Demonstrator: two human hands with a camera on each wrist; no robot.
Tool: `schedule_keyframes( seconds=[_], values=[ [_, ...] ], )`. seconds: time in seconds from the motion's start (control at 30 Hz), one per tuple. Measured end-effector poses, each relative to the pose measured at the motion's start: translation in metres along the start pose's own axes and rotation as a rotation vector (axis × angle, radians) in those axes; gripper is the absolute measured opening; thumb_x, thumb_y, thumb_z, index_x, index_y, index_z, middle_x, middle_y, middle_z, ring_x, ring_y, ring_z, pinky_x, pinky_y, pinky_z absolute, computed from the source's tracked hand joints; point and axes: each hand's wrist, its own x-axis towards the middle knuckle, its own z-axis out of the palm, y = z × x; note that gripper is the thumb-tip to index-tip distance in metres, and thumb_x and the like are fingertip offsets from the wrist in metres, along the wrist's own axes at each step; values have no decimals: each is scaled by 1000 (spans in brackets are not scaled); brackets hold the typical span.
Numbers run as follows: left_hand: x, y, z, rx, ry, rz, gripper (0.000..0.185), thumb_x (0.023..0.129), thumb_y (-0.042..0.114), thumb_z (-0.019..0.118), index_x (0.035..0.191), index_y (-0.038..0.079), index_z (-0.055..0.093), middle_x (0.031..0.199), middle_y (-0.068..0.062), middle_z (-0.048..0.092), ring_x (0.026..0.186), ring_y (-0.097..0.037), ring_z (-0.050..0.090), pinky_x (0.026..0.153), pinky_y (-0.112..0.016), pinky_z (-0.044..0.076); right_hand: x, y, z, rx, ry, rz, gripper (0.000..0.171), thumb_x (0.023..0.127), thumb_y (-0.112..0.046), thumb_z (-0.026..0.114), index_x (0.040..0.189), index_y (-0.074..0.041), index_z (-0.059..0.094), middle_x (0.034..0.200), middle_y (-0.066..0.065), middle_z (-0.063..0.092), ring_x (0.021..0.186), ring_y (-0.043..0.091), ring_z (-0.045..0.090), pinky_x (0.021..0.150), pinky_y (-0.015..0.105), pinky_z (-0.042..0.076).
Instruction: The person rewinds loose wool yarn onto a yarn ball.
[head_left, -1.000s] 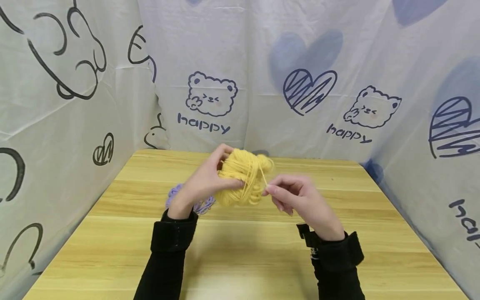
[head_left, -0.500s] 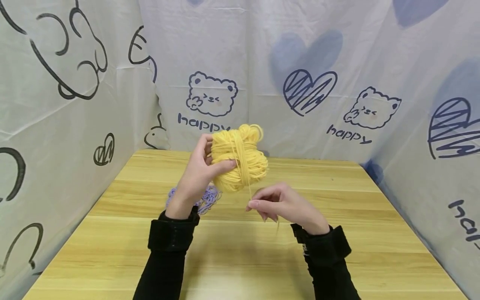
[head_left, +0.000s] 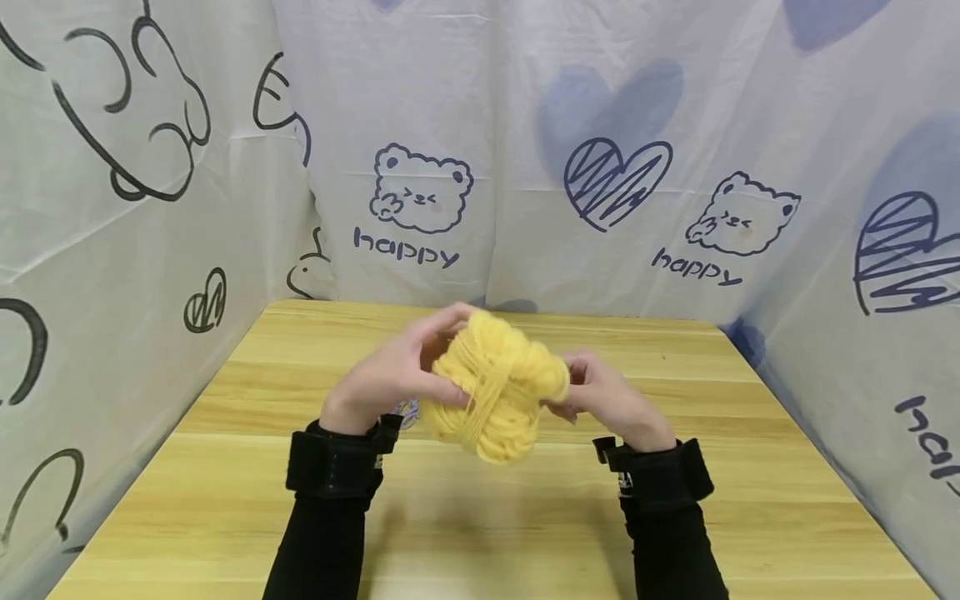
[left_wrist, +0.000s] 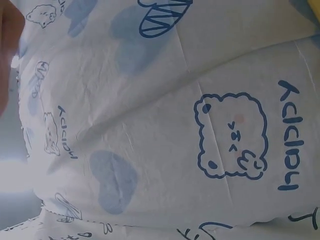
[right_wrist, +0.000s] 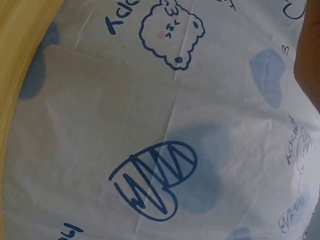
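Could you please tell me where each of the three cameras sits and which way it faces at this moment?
Head: worn on the head, looks forward and down at the table; both hands hold the yarn, left hand, right hand, black sleeves show.
Left wrist: faces the curtain; a blurred bit of skin at the top left edge.
Right wrist: faces the curtain, table edge at left; skin at the right edge.
Shared: all three see the printed curtain.

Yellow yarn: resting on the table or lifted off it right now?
Lifted. The yellow yarn is held between the left hand and right hand, above the wooden table.
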Motion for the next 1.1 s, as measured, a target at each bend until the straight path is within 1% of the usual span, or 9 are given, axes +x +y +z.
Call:
schedule_keyframes(
  seconds=[0.1,0.23,0.33,0.43,0.6,0.7,0.83,0.97,1.1],
  values=[
    [2,-2,2,95,-70,-27,64,73,-2,73,130,10,48,110,-12,62,94,-25,62,80,-42,58,-1,-2,-2,24,53,-3,17,97,-18,55,86,-8,62,68,-5,52,55,7,45,48,20,41],
    [6,-8,4,296,-78,-42,59,73,6,77,127,16,54,109,-7,61,94,-23,57,78,-34,55,-2,-5,-1,42,142,-49,21,98,-21,53,84,-7,59,62,-3,43,50,11,37,45,24,34],
    [9,-13,6,450,-26,-44,59,71,8,77,126,17,55,106,-4,62,91,-20,57,75,-31,54,-4,-9,1,30,215,-93,21,99,-20,53,86,-4,58,60,-1,42,50,14,34,44,30,29],
    [11,-15,8,557,78,-61,61,70,8,77,126,15,55,104,-4,62,88,-18,57,72,-30,53,-7,-14,4,7,264,-114,21,99,-19,52,92,-1,59,61,0,46,49,15,37,41,31,30],
    [15,-15,13,553,295,-120,61,71,10,78,125,16,51,103,-6,61,87,-19,58,71,-32,55,-10,-23,17,-30,261,-137,21,99,-19,53,99,0,62,67,3,56,46,16,46,36,29,36],
    [17,-12,16,539,408,-132,61,72,13,79,125,17,49,105,-7,60,89,-22,58,70,-33,55,-6,-26,26,-31,230,-142,21,99,-18,53,101,0,63,71,3,64,44,18,50,35,32,38],
    [18,-10,18,523,531,-128,63,73,14,80,126,18,47,111,-8,56,92,-25,56,67,-32,56,0,-24,34,-20,217,-144,22,98,-18,54,99,1,64,75,0,70,42,18,52,34,36,39],
    [19,-10,19,475,617,-90,62,74,15,79,127,18,46,112,-8,55,93,-25,57,66,-32,58,4,-21,36,-16,221,-140,24,97,-20,56,100,1,66,76,-1,71,41,18,51,34,35,39],
    [20,-11,19,440,654,-70,63,75,16,79,128,19,45,112,-8,55,92,-24,59,67,-33,59,7,-15,33,-77,228,-129,22,96,-20,59,91,0,67,66,2,65,43,19,50,37,32,41]
  ],
)
